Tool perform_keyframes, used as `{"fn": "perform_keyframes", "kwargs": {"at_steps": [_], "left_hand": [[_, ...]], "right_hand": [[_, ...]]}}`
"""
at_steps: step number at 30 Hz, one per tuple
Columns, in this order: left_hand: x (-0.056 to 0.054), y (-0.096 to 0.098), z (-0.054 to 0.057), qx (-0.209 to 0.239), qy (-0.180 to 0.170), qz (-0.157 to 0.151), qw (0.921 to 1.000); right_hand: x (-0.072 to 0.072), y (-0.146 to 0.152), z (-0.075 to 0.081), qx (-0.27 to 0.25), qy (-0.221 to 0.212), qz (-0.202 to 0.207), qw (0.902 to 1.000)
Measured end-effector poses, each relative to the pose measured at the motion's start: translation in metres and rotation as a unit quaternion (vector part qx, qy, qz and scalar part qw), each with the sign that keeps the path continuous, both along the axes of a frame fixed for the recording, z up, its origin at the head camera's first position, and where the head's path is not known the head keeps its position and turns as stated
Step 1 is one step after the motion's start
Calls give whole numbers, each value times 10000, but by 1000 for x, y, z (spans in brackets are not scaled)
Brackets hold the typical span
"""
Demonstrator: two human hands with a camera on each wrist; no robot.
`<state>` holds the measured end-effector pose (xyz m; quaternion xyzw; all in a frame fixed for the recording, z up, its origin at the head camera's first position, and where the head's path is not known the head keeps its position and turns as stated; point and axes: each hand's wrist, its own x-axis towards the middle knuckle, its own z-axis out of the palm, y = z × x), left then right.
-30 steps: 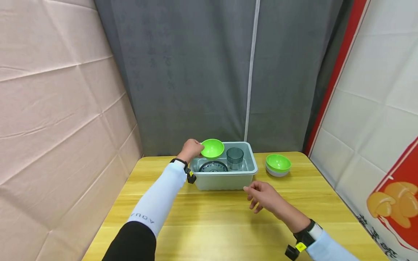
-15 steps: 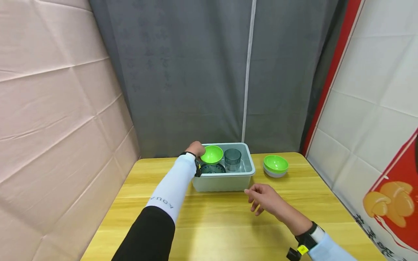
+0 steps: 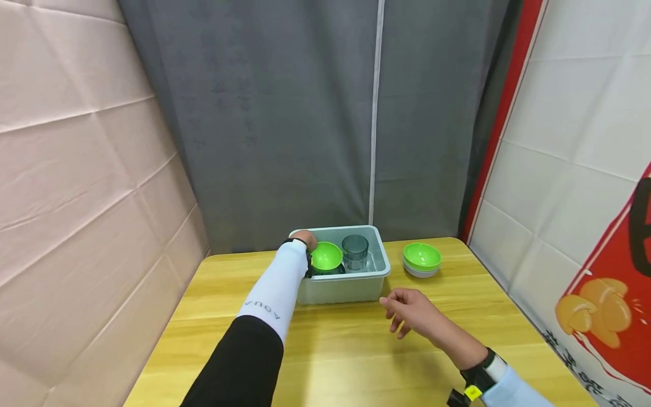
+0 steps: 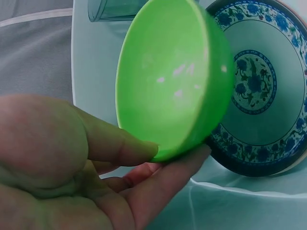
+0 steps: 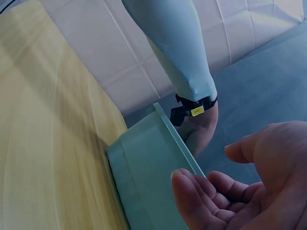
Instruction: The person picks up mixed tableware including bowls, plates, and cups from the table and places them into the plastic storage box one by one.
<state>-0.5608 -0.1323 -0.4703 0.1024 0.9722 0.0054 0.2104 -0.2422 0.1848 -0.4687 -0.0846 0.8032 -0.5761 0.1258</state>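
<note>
Over the plate (image 4: pixel 267 91) in the bin (image 3: pixel 339 291), the left hand (image 4: pixel 91 167) pinches the bowl (image 4: pixel 165 81) by its rim; the right hand (image 3: pixel 411 311) is loosely curled, holding nothing. The bowl looks light, stiff and slick (probably plastic), so the rim suits a pinch.

"AQUA" marks the pale sleeve (image 3: pixel 274 285) in front of the bin (image 3: pixel 339 291); black wall characters (image 3: pixel 569 362) right of the bin are illegible.

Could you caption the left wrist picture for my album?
A left hand pinches a green bowl by its rim, a blue flower-patterned plate partly hidden behind it.
</note>
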Motion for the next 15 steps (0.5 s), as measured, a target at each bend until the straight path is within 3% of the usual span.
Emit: {"fn": "perform_keyframes", "kwargs": {"at_steps": [2, 5, 7, 9, 10, 12, 13, 15], "left_hand": [[-29, -7, -25, -12, -135, -9, 9999], [-53, -13, -49, 9, -120, 106, 9999], [-78, -18, -71, 8, -159, 164, 9997], [-123, -27, -107, -72, -165, 143, 9997], [-129, -28, -113, -72, -123, 151, 9998], [-118, -26, -104, 33, -153, 245, 9996], [-95, -21, -88, 55, -75, 301, 9995], [-63, -15, -61, 139, -155, 381, 9991]], "right_hand": [[1, 0, 2, 1, -14, -20, 10000], [3, 1, 4, 6, -30, -26, 10000], [3, 2, 4, 10, -14, -27, 10000], [4, 4, 4, 2, 19, -33, 10000], [4, 5, 4, -8, 39, -36, 10000], [4, 7, 5, -27, 53, -48, 10000], [4, 8, 5, -35, 52, -57, 10000], [4, 10, 5, -50, 33, -73, 10000]]}}
